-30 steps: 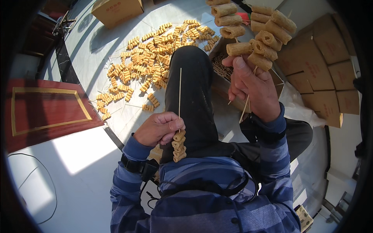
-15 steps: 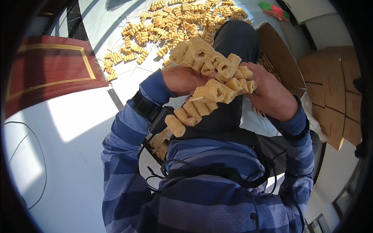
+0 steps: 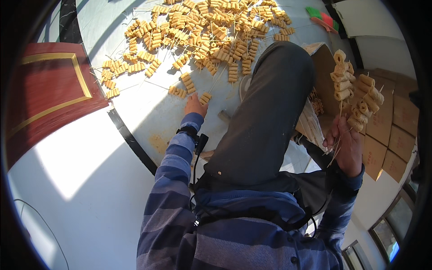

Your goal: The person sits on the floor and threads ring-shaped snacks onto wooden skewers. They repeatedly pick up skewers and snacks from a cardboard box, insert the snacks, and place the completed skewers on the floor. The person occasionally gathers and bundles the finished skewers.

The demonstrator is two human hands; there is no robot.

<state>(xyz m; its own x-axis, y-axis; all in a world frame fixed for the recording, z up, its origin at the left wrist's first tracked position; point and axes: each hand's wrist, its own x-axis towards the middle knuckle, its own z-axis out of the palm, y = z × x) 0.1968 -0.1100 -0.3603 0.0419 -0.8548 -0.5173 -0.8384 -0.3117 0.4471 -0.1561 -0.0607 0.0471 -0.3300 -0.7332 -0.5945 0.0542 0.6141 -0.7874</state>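
Head view: I see the pale floor sheet (image 3: pixel 148 112) strewn with a big spread of skewered snack rolls (image 3: pixel 202 31). Flattened cardboard boxes (image 3: pixel 387 130) lie at the right. My right hand (image 3: pixel 345 146) is closed around a bundle of loaded skewers (image 3: pixel 353 90), held upright (sticks pinched low). My left hand (image 3: pixel 194 105) lies fingers-down, touching one small skewer piece (image 3: pixel 205 98) on the sheet.

Probably a food workshop: skewered rolls (image 3: pixel 198 31) cover the floor.
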